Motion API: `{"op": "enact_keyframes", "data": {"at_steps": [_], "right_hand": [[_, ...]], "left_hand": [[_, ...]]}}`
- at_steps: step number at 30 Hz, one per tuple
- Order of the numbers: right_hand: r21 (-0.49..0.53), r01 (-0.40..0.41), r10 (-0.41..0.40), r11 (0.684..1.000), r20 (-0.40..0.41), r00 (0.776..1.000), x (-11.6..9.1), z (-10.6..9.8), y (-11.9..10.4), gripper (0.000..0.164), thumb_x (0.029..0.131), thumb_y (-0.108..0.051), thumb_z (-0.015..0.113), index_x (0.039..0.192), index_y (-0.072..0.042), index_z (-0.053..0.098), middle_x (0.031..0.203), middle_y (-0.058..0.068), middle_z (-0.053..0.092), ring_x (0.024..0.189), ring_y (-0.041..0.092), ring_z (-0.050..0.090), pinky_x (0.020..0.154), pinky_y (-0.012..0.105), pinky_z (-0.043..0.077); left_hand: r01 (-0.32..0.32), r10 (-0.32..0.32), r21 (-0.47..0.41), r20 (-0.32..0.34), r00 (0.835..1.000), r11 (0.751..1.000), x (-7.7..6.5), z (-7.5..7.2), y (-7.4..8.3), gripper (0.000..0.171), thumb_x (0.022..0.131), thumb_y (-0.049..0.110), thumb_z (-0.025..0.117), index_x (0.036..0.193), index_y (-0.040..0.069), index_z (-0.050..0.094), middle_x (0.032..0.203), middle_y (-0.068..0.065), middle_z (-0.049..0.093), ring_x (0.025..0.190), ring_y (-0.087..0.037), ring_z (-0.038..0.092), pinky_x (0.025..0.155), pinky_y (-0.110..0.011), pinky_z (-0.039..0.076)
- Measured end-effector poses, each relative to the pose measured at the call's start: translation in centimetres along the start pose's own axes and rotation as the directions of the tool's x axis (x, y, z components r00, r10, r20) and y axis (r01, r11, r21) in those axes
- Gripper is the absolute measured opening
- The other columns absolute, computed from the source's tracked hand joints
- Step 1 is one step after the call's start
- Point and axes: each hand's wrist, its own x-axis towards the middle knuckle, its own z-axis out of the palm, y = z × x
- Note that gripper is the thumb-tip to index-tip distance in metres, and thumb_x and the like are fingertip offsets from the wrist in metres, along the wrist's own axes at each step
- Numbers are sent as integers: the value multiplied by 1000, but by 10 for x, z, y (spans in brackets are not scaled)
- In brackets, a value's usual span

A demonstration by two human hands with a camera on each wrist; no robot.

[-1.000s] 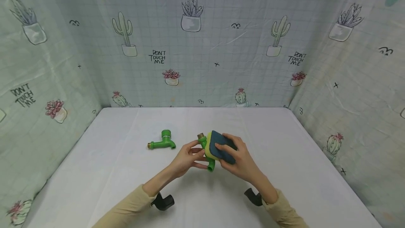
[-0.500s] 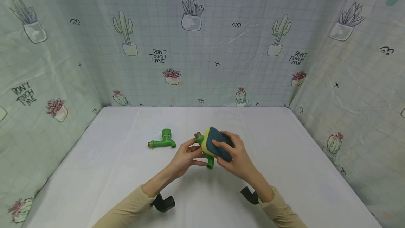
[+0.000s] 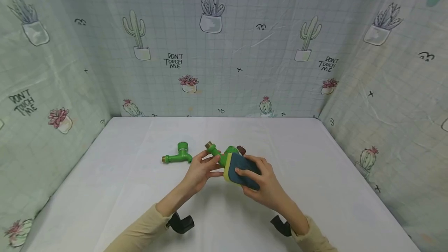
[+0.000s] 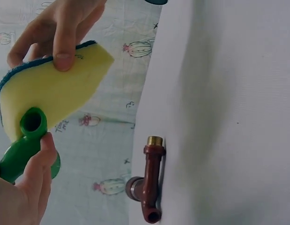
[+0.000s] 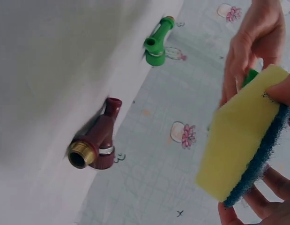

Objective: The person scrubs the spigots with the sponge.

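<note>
My left hand (image 3: pixel 203 170) holds a green plastic tap (image 3: pixel 213 151) above the table, its brass threaded end pointing up and left. In the left wrist view, the open spout of this green tap (image 4: pixel 33 121) overlaps the yellow foam. My right hand (image 3: pixel 262 178) grips a sponge (image 3: pixel 241 171) with a yellow foam side and a dark blue scouring side, thumb on the foam. The foam faces the tap, and the sponge covers the tap's lower part in the head view. A maroon tap (image 5: pixel 100 136) with a brass thread lies on the table behind my hands, mostly hidden from the head camera.
A second green tap (image 3: pixel 178 156) lies on the white table (image 3: pixel 140 189), just beyond my left hand. Patterned cloth walls (image 3: pixel 238 88) stand along the back and both sides. Black curved pieces (image 3: pixel 182 224) show at both wrists.
The held tap has turned, its threaded end swinging left and up and its spout going behind the sponge. The sponge rose slightly, then came down. A brown end now shows past my right hand.
</note>
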Motion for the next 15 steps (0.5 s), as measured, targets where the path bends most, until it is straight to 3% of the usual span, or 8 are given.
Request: {"op": "enact_keyframes", "data": {"at_steps": [4, 8, 15], "right_hand": [[3, 15, -15, 1000, -38, 999, 0, 3, -2, 43, 72, -24, 71, 113, -25, 60, 126, 17, 44, 110, 28, 41, 79, 49, 40], [-11, 41, -42, 999, -96, 994, 5, 5, -2, 34, 80, -30, 64, 113, -26, 61, 125, 18, 45, 110, 30, 41, 80, 49, 39], [-123, 12, -37, 992, -197, 980, 7, -2, 8, 45, 67, -16, 73, 110, -24, 62, 124, 22, 44, 108, 36, 38, 82, 53, 34]], "left_hand": [[-1, -1, -44, -60, 998, 999, 1, 0, 4, 40, 92, 19, 49, 123, -1, 38, 102, -4, 56, 88, -18, 63, 73, -38, 55], [44, -46, -67, -24, 999, 997, 1, -1, 6, 39, 94, 24, 43, 123, -2, 36, 97, 0, 56, 85, -13, 63, 69, -31, 55], [137, -123, -141, 101, 987, 980, -5, -2, 7, 43, 95, 29, 40, 126, 0, 33, 111, -7, 53, 98, -20, 61, 83, -36, 52]]}}
